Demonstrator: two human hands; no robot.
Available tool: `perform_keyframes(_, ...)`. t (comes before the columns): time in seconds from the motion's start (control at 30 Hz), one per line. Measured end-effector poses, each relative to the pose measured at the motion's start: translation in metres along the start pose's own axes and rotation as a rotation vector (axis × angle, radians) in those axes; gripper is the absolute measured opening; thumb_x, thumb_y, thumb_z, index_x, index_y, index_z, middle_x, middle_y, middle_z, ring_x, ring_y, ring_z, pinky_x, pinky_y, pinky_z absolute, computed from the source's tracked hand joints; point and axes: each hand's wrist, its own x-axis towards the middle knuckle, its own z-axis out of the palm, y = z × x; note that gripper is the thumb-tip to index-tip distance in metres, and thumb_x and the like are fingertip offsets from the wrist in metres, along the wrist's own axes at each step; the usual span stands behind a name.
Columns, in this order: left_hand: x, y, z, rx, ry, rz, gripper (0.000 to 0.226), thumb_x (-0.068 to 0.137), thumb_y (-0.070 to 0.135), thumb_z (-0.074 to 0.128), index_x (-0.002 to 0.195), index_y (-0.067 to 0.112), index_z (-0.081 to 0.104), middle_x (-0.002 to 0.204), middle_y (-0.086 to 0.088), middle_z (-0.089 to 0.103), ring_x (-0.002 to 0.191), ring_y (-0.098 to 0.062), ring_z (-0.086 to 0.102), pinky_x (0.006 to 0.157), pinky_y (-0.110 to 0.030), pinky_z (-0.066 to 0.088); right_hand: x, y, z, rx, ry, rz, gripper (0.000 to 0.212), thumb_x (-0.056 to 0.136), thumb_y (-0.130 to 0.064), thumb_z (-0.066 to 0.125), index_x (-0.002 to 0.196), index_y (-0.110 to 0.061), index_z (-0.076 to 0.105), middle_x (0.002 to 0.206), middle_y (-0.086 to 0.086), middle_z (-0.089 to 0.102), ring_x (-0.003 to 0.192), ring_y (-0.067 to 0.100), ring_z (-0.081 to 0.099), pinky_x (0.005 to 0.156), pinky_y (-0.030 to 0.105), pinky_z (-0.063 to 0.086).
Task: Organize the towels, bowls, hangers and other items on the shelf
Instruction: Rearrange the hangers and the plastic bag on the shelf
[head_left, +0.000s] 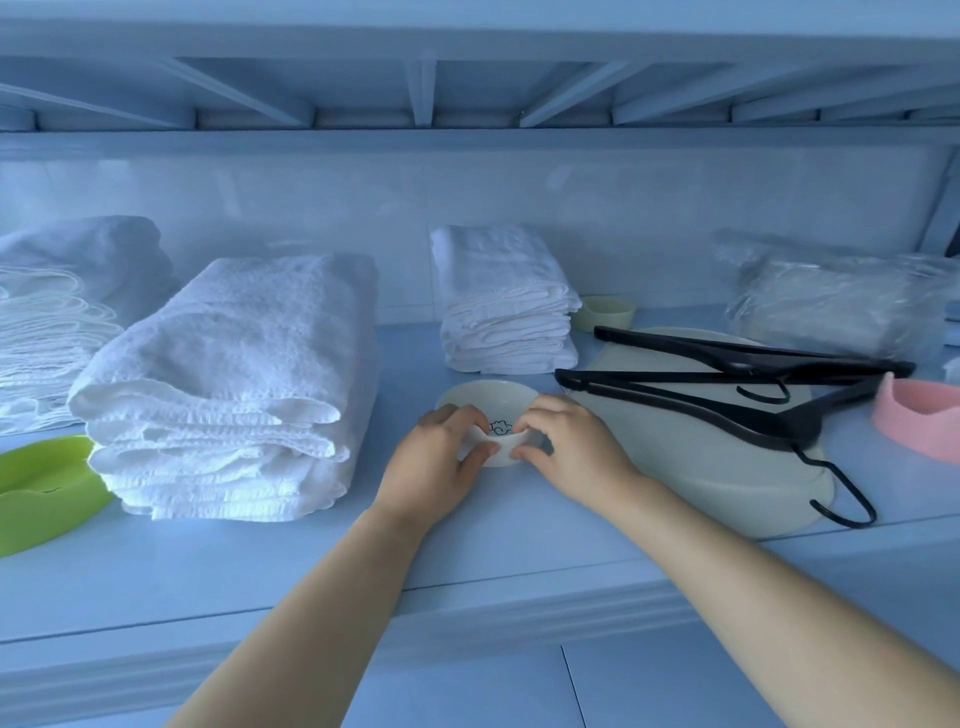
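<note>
A small black line doodle (501, 427) marks the glossy white bowl (485, 396); it is too small to read. The bowl sits on the shelf (311, 566), between a stack of nubbly terry towels (223, 384) and a smooth cream oval tray (691, 478). The left hand (436, 460) and the right hand (569, 452) each close their grip on its near rim, fingers over the edge and thumbs on the outer wall. Two black hangers (701, 402) lie across the tray, one hook past its near edge. Bare shelf runs from the bowl to the front lip.
</note>
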Motion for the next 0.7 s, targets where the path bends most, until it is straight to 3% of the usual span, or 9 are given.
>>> perform_keyframes(0.1, -0.001, 0.002, -0.001, -0.002, 0.009, 0.004, 0.018, 0.087, 0.028, 0.061, 0.102, 0.019, 0.062, 0.102, 0.003, 0.061, 0.095, -0.02, 0.056, 0.07, -0.031, 0.047, 0.002, 0.001, -0.002, 0.006, -0.017, 0.001, 0.028, 0.079, -0.024, 0.072, 0.104, -0.011, 0.067, 0.108, 0.0, 0.062, 0.104, 0.02, 0.054, 0.084, 0.026, 0.04)
perform_keyframes(0.27, 0.01, 0.013, -0.006, -0.018, 0.09, 0.035, 0.024, 0.089, 0.037, 0.056, 0.108, 0.024, 0.061, 0.109, 0.008, 0.057, 0.096, -0.013, 0.054, 0.07, -0.029, 0.046, 0.011, 0.011, -0.018, 0.061, -0.013, 0.003, 0.057, 0.072, -0.03, 0.078, 0.123, -0.012, 0.059, 0.128, -0.001, 0.057, 0.119, 0.016, 0.051, 0.1, 0.026, 0.038)
perform_keyframes(0.37, 0.032, 0.026, -0.006, -0.039, 0.108, 0.038, 0.024, 0.09, 0.038, 0.053, 0.108, 0.024, 0.061, 0.106, 0.009, 0.059, 0.093, -0.013, 0.056, 0.069, -0.027, 0.045, 0.021, 0.021, -0.035, 0.037, -0.008, -0.055, 0.054, 0.071, -0.031, 0.078, 0.118, -0.009, 0.062, 0.122, 0.002, 0.061, 0.113, 0.02, 0.055, 0.096, 0.033, 0.043)
perform_keyframes(0.57, 0.08, 0.057, 0.009, -0.069, 0.111, 0.018, 0.021, 0.089, 0.035, 0.054, 0.107, 0.026, 0.06, 0.099, 0.013, 0.054, 0.088, -0.014, 0.059, 0.069, -0.035, 0.051, 0.043, 0.058, -0.079, -0.017, 0.057, -0.066, 0.049, 0.077, -0.032, 0.074, 0.12, -0.014, 0.061, 0.126, -0.003, 0.06, 0.113, 0.016, 0.055, 0.094, 0.026, 0.041)
perform_keyframes(0.7, 0.111, 0.074, 0.025, -0.048, 0.123, 0.018, 0.021, 0.089, 0.033, 0.055, 0.108, 0.026, 0.06, 0.102, 0.01, 0.056, 0.092, -0.012, 0.056, 0.069, -0.028, 0.046, 0.053, 0.093, -0.104, -0.081, 0.039, -0.075, 0.046, 0.08, -0.034, 0.071, 0.121, -0.015, 0.06, 0.124, -0.003, 0.06, 0.112, 0.017, 0.056, 0.093, 0.028, 0.043)
